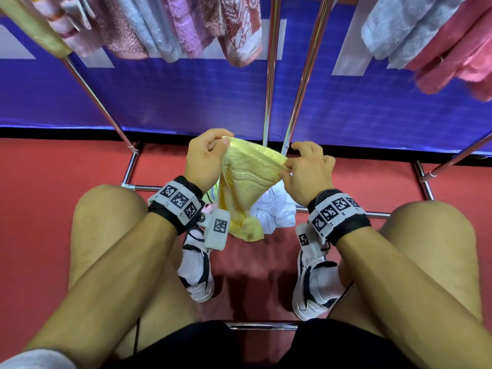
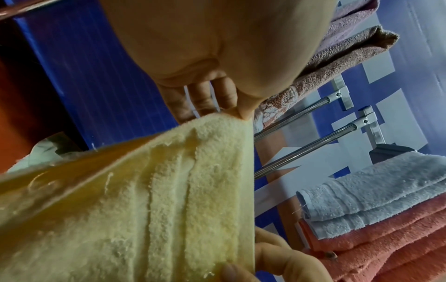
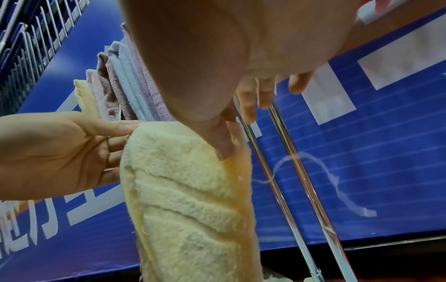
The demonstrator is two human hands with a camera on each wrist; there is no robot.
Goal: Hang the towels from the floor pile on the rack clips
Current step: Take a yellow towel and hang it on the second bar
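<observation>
Hands: left hand [image 1: 203,153] and right hand [image 1: 306,170] pinch yellow towel [image 1: 246,182] edge | towel stretched between, hanging down

left hand [image 2: 205,63] pinches yellow towel [image 2: 149,200] corner | right hand [image 2: 284,261] grips edge | rack rods [image 2: 301,150] behind

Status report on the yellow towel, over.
Left hand and right hand both pinch the yellow towel by its top edge. Its tail reaches the floor pile. Nothing in the way.
</observation>
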